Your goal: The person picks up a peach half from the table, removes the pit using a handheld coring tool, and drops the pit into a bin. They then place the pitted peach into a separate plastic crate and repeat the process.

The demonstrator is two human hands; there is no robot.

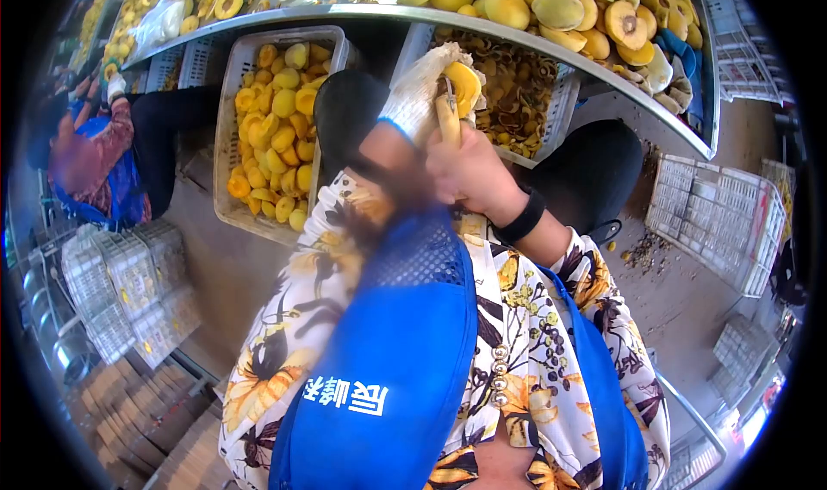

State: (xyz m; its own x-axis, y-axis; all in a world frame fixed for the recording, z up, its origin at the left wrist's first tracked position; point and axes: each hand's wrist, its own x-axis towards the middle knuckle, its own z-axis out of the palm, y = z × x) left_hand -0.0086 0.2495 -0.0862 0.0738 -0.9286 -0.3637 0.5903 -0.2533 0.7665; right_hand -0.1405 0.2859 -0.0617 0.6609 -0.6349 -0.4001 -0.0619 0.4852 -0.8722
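The left hand point(418, 93), in a white knit glove, has its grip closed around a yellow peach half point(463, 85). It holds the fruit up in front of the chest, just below the desk edge. The bare right hand point(469, 167), with a black band at the wrist, has its grip closed on a small coring tool point(448, 118) whose tip meets the fruit's cut face. The hollow looks to be under the scoop. This probably goes best with the gloved fingers cupping the fruit firmly and the tool turned shallowly, away from the palm.

Beyond the hands, under the metal desk point(517, 26), a crate of peach halves point(276, 111) sits to the left and a crate of pits and scraps point(525, 93) to the right. Piled peaches point(560, 12) cover the desk top. Another person point(95, 154) in a blue apron sits further left. White crates point(715, 223) lie on the floor at right. A blue sleeve cover point(405, 318) hides much of the left forearm.
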